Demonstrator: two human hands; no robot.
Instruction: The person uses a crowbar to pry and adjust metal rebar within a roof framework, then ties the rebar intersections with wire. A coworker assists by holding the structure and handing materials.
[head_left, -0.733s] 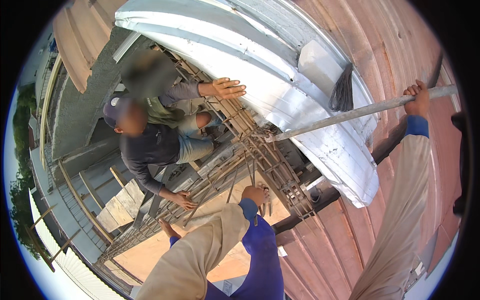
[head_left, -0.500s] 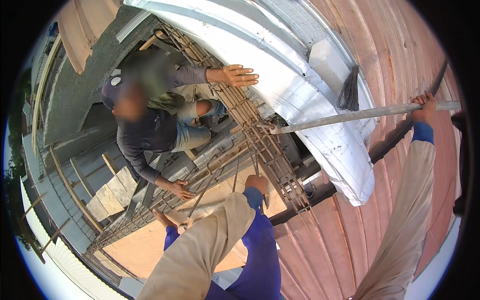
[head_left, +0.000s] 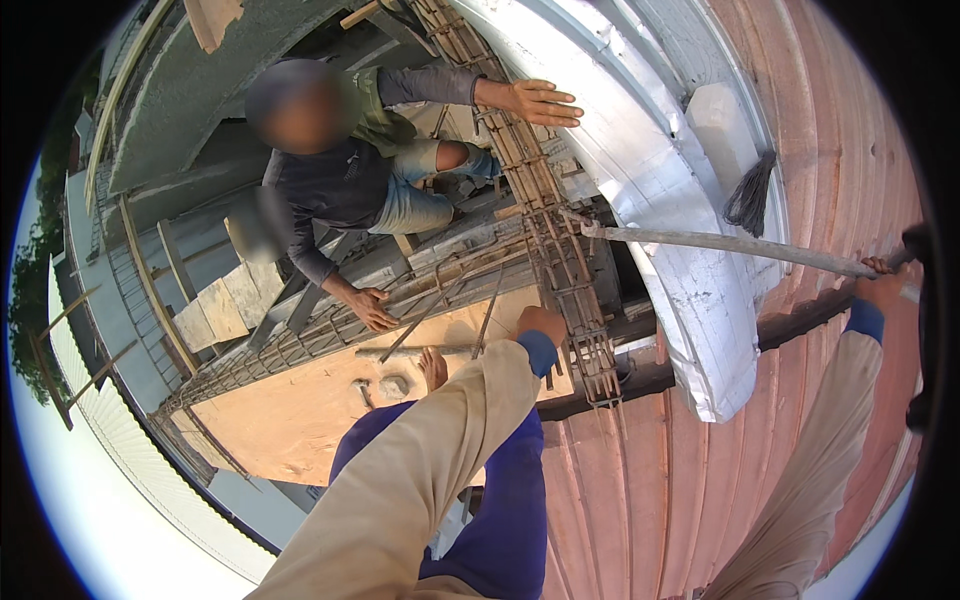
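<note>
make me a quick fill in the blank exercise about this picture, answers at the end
1. The person's right hand grips a long metal pipe coloured ____.
2. The cuff behind the person's left hand is ____.
3. In the picture, the white block is to the ____ of the co-worker's outstretched hand.
4. On the plywood board, a small hammer lies to the ____ of a grey lump.

Missing words: grey; blue; right; left.
</note>
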